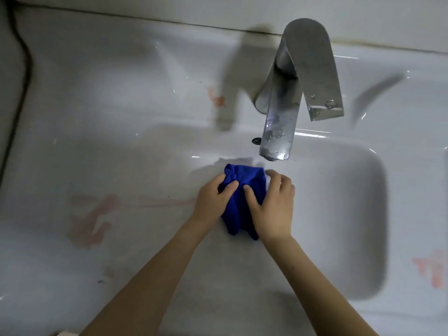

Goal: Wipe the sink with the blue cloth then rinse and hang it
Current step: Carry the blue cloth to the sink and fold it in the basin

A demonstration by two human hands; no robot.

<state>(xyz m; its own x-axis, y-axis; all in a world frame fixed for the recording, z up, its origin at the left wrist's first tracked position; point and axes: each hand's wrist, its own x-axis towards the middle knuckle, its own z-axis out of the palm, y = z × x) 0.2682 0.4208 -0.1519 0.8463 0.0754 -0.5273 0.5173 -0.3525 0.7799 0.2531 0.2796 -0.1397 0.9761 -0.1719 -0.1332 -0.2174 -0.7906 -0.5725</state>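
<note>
Blue cloth (238, 209) sits bunched in the middle of the frame, inside the white sink (351, 214) against its back wall and just below the tip of the metal faucet (278, 122). Both hands grip it. The left hand (213, 197) curls round the cloth's left side with the thumb laid on top. The right hand (274, 204) presses its thumb into the fabric and bends its fingers over the right edge. The lower end of the cloth hangs out between the wrists. Water drops cling to the faucet spout. Faded pink marks (94, 219) stain the counter at left, and a dark cable (24, 59) runs down the upper left.
</note>
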